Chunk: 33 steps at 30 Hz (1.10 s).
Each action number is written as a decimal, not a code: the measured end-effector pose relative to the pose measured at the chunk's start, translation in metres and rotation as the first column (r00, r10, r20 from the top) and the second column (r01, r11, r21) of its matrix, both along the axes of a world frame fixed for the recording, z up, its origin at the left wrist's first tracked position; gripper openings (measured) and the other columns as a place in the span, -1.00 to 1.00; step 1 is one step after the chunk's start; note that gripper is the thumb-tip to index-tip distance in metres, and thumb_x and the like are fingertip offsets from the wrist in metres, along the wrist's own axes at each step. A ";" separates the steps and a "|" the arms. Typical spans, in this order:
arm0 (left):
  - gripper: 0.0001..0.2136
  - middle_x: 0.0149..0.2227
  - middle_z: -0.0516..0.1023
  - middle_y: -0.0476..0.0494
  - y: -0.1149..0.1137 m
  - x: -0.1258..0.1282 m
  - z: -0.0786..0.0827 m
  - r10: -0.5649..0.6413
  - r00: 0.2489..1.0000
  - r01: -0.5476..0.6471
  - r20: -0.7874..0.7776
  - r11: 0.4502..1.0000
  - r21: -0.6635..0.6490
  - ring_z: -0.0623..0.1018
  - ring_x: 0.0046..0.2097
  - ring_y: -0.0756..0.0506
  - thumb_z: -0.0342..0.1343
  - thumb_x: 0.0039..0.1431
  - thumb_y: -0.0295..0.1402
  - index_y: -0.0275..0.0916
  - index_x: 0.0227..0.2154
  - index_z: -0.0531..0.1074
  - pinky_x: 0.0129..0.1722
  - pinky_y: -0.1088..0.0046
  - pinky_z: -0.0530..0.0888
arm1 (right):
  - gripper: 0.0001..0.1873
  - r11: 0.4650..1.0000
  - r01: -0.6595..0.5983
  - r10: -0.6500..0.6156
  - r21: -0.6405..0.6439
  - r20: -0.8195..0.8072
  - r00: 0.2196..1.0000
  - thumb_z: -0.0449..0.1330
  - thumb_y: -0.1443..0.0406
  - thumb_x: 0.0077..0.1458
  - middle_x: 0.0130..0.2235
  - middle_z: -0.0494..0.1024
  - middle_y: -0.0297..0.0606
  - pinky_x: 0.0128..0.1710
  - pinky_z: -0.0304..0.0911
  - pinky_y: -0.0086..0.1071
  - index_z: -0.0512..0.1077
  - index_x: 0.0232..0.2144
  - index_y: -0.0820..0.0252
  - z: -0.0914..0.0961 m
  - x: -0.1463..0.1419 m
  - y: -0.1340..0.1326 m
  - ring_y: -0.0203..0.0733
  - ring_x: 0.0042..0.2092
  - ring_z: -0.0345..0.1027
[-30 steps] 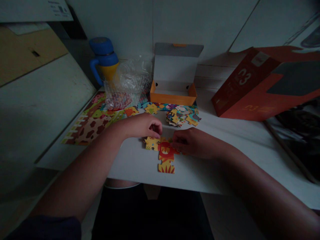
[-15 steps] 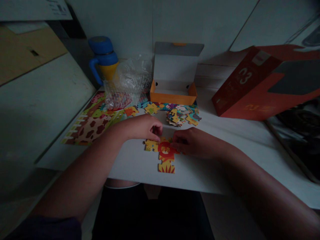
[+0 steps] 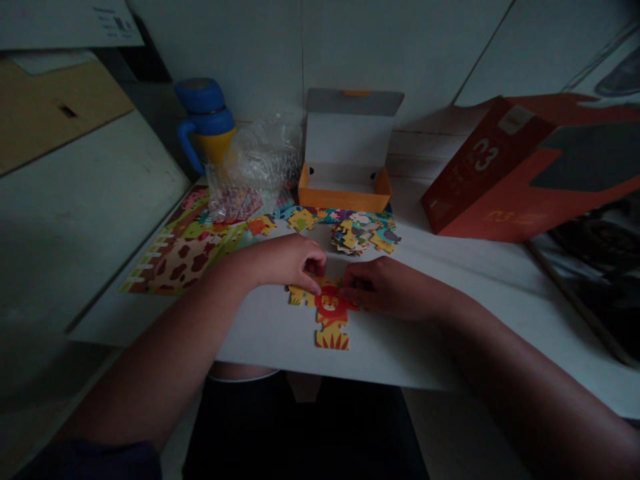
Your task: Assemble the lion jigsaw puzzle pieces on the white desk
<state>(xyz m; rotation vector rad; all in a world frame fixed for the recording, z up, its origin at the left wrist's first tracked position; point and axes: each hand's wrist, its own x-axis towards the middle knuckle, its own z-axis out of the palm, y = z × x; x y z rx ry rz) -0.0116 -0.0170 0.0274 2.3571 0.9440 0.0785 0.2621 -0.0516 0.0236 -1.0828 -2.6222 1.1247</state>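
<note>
A small cluster of joined puzzle pieces with a red-maned lion (image 3: 331,313) lies on the white table (image 3: 440,320) near its front edge. My left hand (image 3: 283,261) has its fingers curled and presses down on the yellow piece at the cluster's upper left. My right hand (image 3: 390,287), also with bent fingers, pinches the cluster's right side by the lion. Both hands touch the pieces from opposite sides.
A heap of loose puzzle pieces (image 3: 357,232) lies behind the hands. An open orange box (image 3: 345,175) stands beyond it, with a crumpled clear plastic bag (image 3: 255,170) and a blue-and-yellow bottle (image 3: 206,123) to its left. A colourful picture sheet (image 3: 187,243) lies left; a red carton (image 3: 505,173) right.
My left hand's fingers have slid a little down onto the yellow piece. The view has shifted slightly. The right hand stays in place.
</note>
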 end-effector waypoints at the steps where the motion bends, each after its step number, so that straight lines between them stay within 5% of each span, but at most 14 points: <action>1: -0.74 -0.29 0.58 -0.01 0.000 0.000 0.001 0.002 1.000 -0.002 0.004 1.000 -0.001 0.51 -0.32 -0.02 0.57 0.04 -0.27 -0.20 -0.27 0.65 -0.30 0.45 0.33 | -0.78 0.999 0.022 -0.021 0.024 -0.016 1.000 0.23 0.13 0.39 -0.43 0.58 -0.37 -0.43 0.03 -0.35 0.55 -0.27 0.11 -0.001 0.000 0.000 -0.29 -0.46 0.30; 5: -0.79 -0.33 0.58 -0.02 -0.001 0.000 0.003 0.042 0.998 -0.042 0.036 0.999 0.008 0.53 -0.33 -0.03 0.49 0.16 -0.21 -0.20 -0.29 0.65 -0.32 0.44 0.33 | -0.75 0.941 0.252 -0.226 0.226 -0.135 0.965 0.25 0.10 0.39 -0.46 0.55 -0.37 -0.44 0.07 -0.32 0.54 -0.29 0.10 -0.001 0.001 0.005 -0.27 -0.48 0.29; 9: -0.83 -0.37 0.58 -0.02 0.002 0.000 -0.002 0.096 0.989 -0.109 0.112 0.987 0.120 0.51 -0.36 -0.02 0.36 0.30 -0.24 -0.21 -0.34 0.62 -0.32 0.42 0.30 | -0.78 0.722 0.451 -0.307 0.525 -0.340 0.889 0.32 0.09 0.35 -0.18 0.65 -0.15 -0.20 0.34 -0.21 0.55 -0.17 0.10 -0.001 0.006 0.014 -0.06 -0.23 0.49; 11: -0.84 -0.40 0.57 0.00 0.005 0.000 -0.006 0.145 0.981 -0.169 0.132 0.967 0.192 0.48 -0.39 -0.01 0.31 0.33 -0.27 -0.21 -0.36 0.60 -0.34 0.41 0.26 | -0.65 0.664 0.476 -0.305 0.577 -0.373 0.876 0.38 0.06 0.29 0.00 0.65 -0.03 -0.02 0.42 -0.07 0.54 0.00 0.10 -0.005 0.008 0.018 0.10 -0.04 0.54; 17: -0.87 -0.43 0.54 0.02 0.006 0.002 -0.009 0.235 0.962 -0.267 0.142 0.922 0.280 0.46 -0.41 -0.02 0.28 0.35 -0.30 -0.20 -0.31 0.60 -0.35 0.40 0.24 | -0.30 0.704 0.504 -0.375 0.501 -0.340 0.862 0.45 0.00 0.18 0.19 0.61 0.10 0.16 0.43 0.14 0.42 0.26 0.11 -0.025 0.007 0.027 0.29 0.17 0.52; 27: -0.90 -0.39 0.56 0.01 0.007 0.004 -0.015 0.279 0.946 -0.319 0.166 0.895 0.312 0.49 -0.37 -0.03 0.28 0.36 -0.28 -0.18 -0.18 0.60 -0.33 0.38 0.28 | -0.44 0.735 0.519 -0.381 0.435 -0.368 0.848 0.41 0.07 0.17 0.08 0.67 0.05 0.07 0.46 0.05 0.48 0.15 0.12 -0.023 0.006 0.031 0.18 0.05 0.59; 33: -0.71 -0.38 0.54 0.02 0.007 0.004 -0.015 0.307 0.931 -0.353 0.198 0.896 0.269 0.48 -0.40 -0.03 0.34 0.35 -0.15 -0.19 -0.01 0.57 -0.34 0.38 0.27 | -0.46 0.765 0.504 -0.356 0.401 -0.388 0.850 0.40 0.14 0.14 0.07 0.66 0.03 0.06 0.46 0.01 0.46 0.13 0.12 -0.022 0.005 0.028 0.14 0.04 0.58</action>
